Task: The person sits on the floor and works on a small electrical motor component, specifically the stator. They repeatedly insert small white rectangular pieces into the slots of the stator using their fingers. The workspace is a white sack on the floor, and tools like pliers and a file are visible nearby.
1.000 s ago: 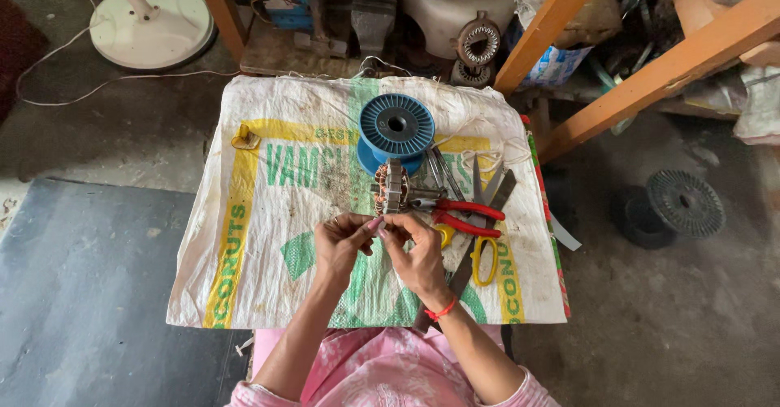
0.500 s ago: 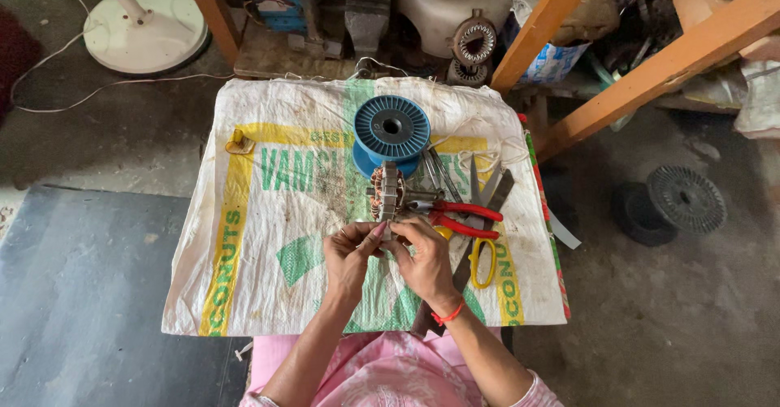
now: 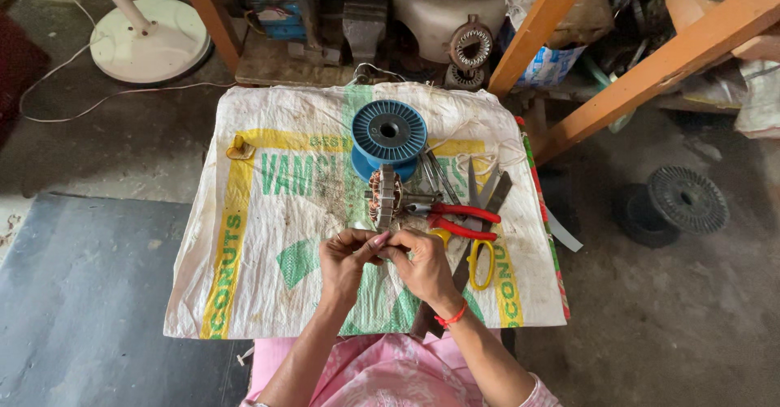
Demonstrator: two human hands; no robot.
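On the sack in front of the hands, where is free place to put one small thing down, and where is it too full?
Free: the sack's left part, between the yellow clip and the left hand, and the strip right of the scissors. Crowded: the middle, where the blue spool, the stator, the red-handled pliers and both hands (right hand) sit together.

Too small to make out: whatever is pinched between the fingertips of left hand [image 3: 348, 259] and right hand [image 3: 422, 262]. Partly covered by the right wrist: dark flat file [image 3: 467, 248]. Half hidden behind the copper-wound stator [image 3: 383, 197]: lower flange of the blue spool [image 3: 388, 133]. Cut off at the top edge: white fan base [image 3: 150, 40], its pole, orange wooden beams [image 3: 650, 66]
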